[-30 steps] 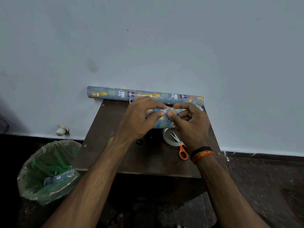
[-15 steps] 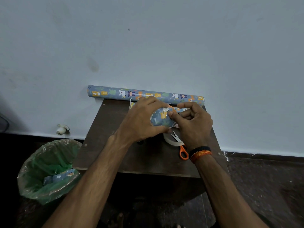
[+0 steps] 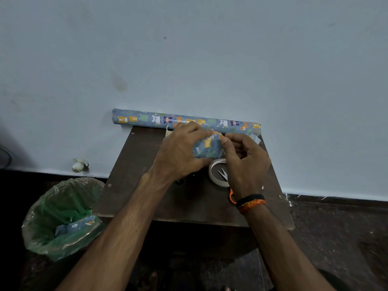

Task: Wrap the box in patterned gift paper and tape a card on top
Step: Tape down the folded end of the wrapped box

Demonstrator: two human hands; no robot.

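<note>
Above the small dark table [image 3: 134, 194], the person holds the box [image 3: 207, 149], already covered in patterned gift paper, lifted a little over the tape roll [image 3: 217, 174]. The left hand [image 3: 180, 152] grasps the box from its left side, fingers curled over the top and thumb under it. The right hand [image 3: 243, 162] pinches the paper at the right end of the box with thumb and forefinger. The step seems to be folding this end flap. To do it well, the left hand should keep the box firm while the right one presses the fold sharp and flat against the end before any tape goes on. Scissors [image 3: 225, 177] lie on the tape roll, and the paper roll [image 3: 147, 119] rests along the wall.
</note>
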